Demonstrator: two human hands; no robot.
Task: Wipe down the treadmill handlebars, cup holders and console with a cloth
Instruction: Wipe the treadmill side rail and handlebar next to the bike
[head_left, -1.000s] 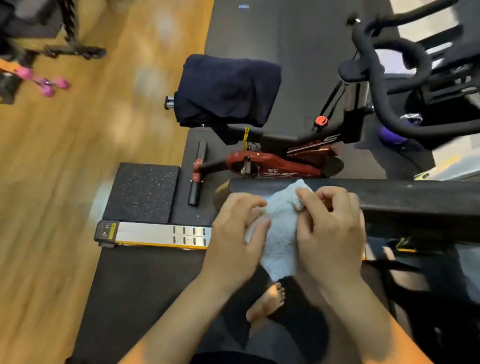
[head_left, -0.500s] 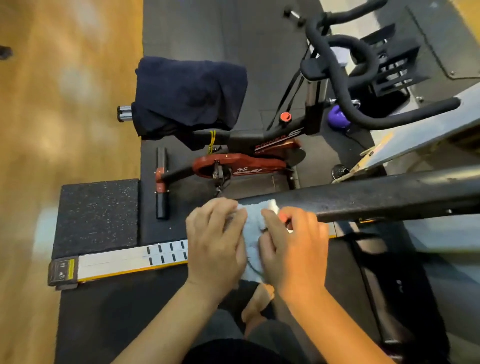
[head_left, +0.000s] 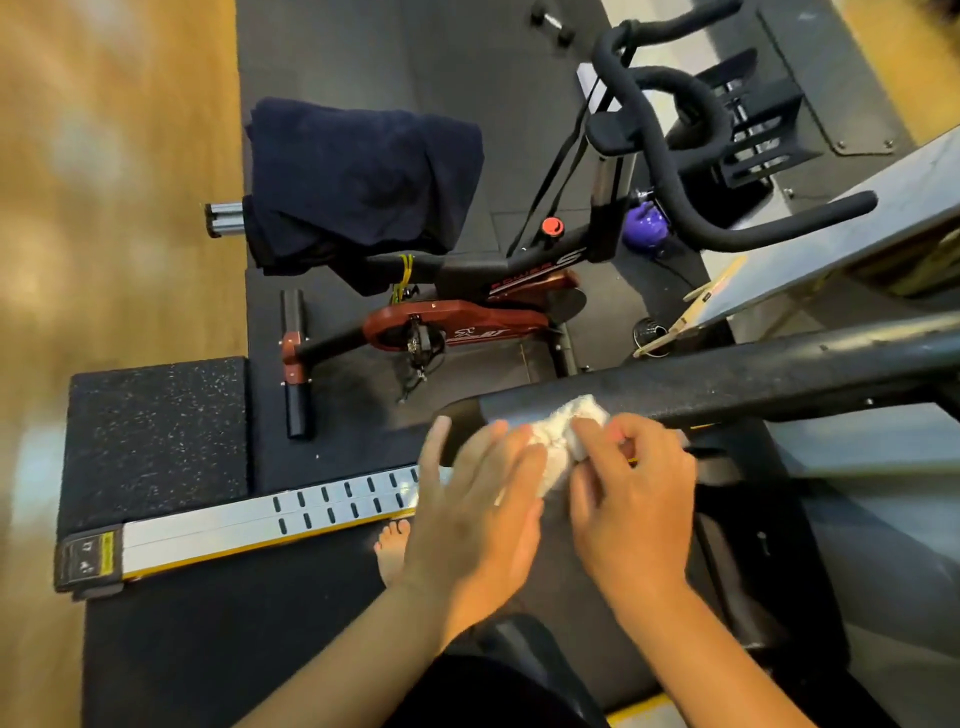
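Head view: white cloth (head_left: 563, 441), crumpled and fluffy, sits bunched on the black handlebar (head_left: 753, 379) near its rounded end. Left hand (head_left: 472, 514) lies flat with fingers straight and spread, against the cloth's left side. Right hand (head_left: 631, 514) has curled fingers pinching the cloth. Exercise bike (head_left: 467, 322) stands beyond, with a dark towel (head_left: 363, 192) draped over its seat.

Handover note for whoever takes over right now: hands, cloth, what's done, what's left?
Hands: left hand rests with straight fingers on the white cloth at the near end of the handlebar; right hand pinches the cloth against the bar.
Done: wiping is under way at that end; how much is clean cannot be told.
Left: rest of the handlebar, then the cup holders and console, neither clearly in view.
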